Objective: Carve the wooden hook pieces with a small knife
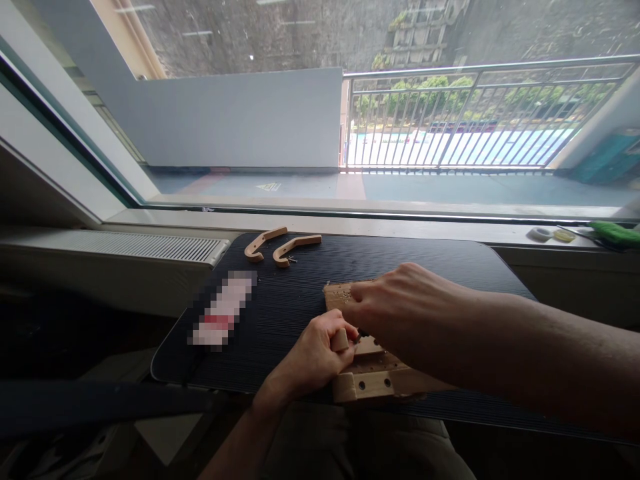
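A light wooden slatted piece (373,381) with screw holes lies at the table's near edge, partly under my hands. My left hand (317,350) is closed around a wooden bar end (341,340) at its left side. Above the slats my right hand (387,300) is closed in a fist, knuckles up. A small dark tip (363,333) shows below the right fist, close to my left fingers; what the right hand grips is hidden. Small crumbs or bits (346,294) lie on the far wooden board (336,291).
Two curved wooden arms (266,243) lie at the back left of the black table (280,313), with small screws (293,260) beside one. A blurred pink-and-white item (225,310) is at left. Tape rolls (540,234) and a green item (615,233) sit on the windowsill.
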Available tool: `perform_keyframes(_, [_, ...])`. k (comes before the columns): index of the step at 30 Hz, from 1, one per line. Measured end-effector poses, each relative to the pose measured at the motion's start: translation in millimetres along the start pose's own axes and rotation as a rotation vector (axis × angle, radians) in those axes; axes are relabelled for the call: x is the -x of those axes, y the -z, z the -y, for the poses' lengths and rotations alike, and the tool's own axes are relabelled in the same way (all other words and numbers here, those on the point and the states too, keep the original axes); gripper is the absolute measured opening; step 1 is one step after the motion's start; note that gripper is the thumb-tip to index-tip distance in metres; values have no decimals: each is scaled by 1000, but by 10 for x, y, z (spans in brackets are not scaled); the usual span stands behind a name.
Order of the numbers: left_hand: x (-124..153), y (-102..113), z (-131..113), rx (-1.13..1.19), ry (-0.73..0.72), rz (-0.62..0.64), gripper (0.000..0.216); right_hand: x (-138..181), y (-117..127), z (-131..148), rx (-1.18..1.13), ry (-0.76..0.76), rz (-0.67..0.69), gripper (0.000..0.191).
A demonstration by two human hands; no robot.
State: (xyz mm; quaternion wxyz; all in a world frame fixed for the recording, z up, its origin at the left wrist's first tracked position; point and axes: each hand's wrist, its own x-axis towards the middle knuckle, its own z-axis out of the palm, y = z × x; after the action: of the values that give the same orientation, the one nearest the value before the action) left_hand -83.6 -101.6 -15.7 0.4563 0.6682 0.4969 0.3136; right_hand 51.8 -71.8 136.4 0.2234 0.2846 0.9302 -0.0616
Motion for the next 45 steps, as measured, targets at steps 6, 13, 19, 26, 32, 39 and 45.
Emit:
perform_keyframes(6, [16,-10,-54,13,-18,-16,5,-16,-92,-50,35,9,-47,8])
perform_keyframes(13, [21,-18,-30,10,-11,-1,12,6,-18,-15,19,-8,-9,18])
perform_keyframes(19, [13,-14,-24,10,-6,11,14,-11,-7,-38,-28,20,4,14])
perform_keyframes(26, [21,-40,-16,22,-13,-5,13,13,-23,-10,77,-24,-7,6])
perform_keyframes(32, [6,-29,-10,-14,-29,2,14,31,40,-13,46,3,26,8])
perform_keyframes(39, [-8,-25,-15,-18,-44,14,16,-25,-7,-11,28,-8,37,12])
perform_keyframes(45, [6,-30,-31,-11,-44,-1,17,-8,47,20,62,-26,33,8])
